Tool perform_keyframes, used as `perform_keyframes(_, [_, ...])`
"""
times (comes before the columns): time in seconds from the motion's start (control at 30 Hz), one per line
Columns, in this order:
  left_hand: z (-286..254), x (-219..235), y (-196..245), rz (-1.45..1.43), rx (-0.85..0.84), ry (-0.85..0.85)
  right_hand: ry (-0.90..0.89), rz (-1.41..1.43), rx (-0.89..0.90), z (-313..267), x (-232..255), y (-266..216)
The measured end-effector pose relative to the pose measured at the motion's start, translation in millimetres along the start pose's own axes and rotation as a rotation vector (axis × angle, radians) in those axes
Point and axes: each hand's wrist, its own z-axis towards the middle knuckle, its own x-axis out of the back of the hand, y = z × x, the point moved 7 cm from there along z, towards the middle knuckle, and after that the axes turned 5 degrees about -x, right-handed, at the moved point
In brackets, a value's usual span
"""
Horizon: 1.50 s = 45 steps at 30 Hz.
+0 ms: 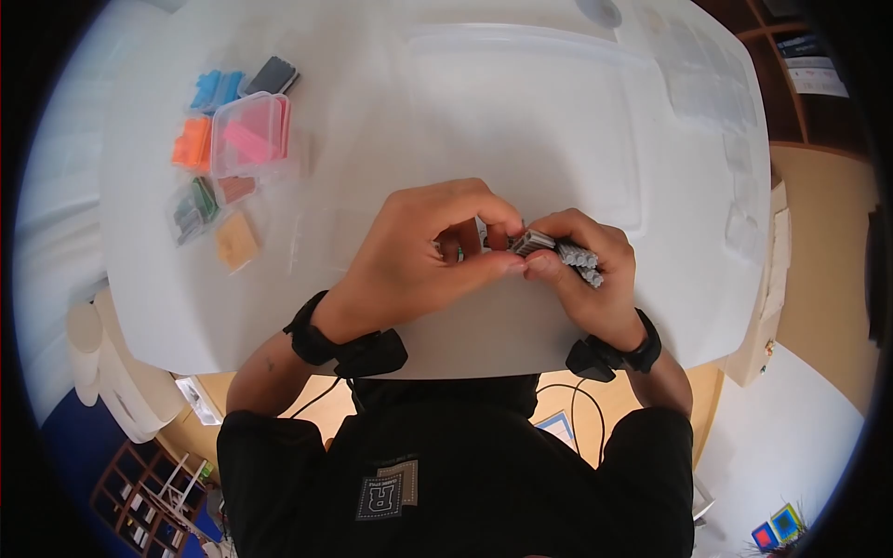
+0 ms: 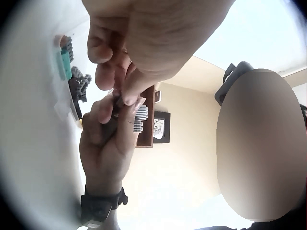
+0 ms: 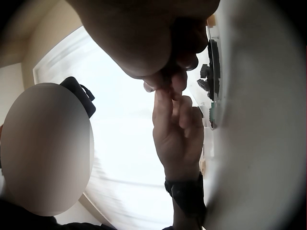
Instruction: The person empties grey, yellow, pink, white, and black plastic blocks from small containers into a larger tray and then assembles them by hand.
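Observation:
Both hands meet over the near side of the white table, around an assembly of grey ridged plastic pieces. The right hand (image 1: pixel 605 270) grips the assembly, with two ribbed grey rods (image 1: pixel 584 264) sticking out between its thumb and fingers. A slotted grey block (image 1: pixel 533 244) shows between the fingertips of the two hands. The left hand (image 1: pixel 409 246) pinches at the left end of this block, its thumb and forefinger tips close against it. In the left wrist view, the ends of the ribbed rods show past the right thumb. The fingers hide most of the held pieces.
At the left lie blue pieces (image 1: pixel 217 90), dark grey pieces (image 1: pixel 273 76), orange pieces (image 1: pixel 192 142), a clear box (image 1: pixel 219 153) with pink pieces, green-grey pieces (image 1: pixel 193 212) and a tan piece (image 1: pixel 236 242). Clear trays (image 1: pixel 702 79) stand at the right; a clear lid-like sheet (image 1: pixel 521 37) lies beyond the hands.

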Motion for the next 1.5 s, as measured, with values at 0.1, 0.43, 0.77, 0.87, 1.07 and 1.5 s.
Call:
perform_keyframes(0.1, [-0.4, -0.7, -2.2, -0.049, -0.024, 0.045, 0.006, -0.024, 0.007, -0.3, -0.1, -0.6])
perform_keyframes(0.43, [-3.0, -0.2, -10.2, -0.221, 0.120, 0.046, 0.012, -0.075, 0.060, -0.2, -0.6, -7.5])
perform_keyframes(0.77, [0.3, -0.1, 3.5, 0.057, -0.121, 0.093, 0.038, -0.089, 0.077, 1.2, 0.3, -8.4])
perform_keyframes(0.87, [-1.0, -0.2, 3.0, 0.116, -0.136, 0.107, 0.021, -0.084, 0.048, 0.6, -1.1, -6.9])
perform_keyframes(1.07, [-1.4, -0.3, -4.0, -0.074, 0.006, 0.061, 0.032, -0.184, 0.111, 0.2, -2.0, -12.8])
perform_keyframes(1.5, [-1.1, 6.9, -10.2, -0.216, 0.109, 0.114, 0.069, -0.066, 0.083, -3.2, 0.2, -3.4])
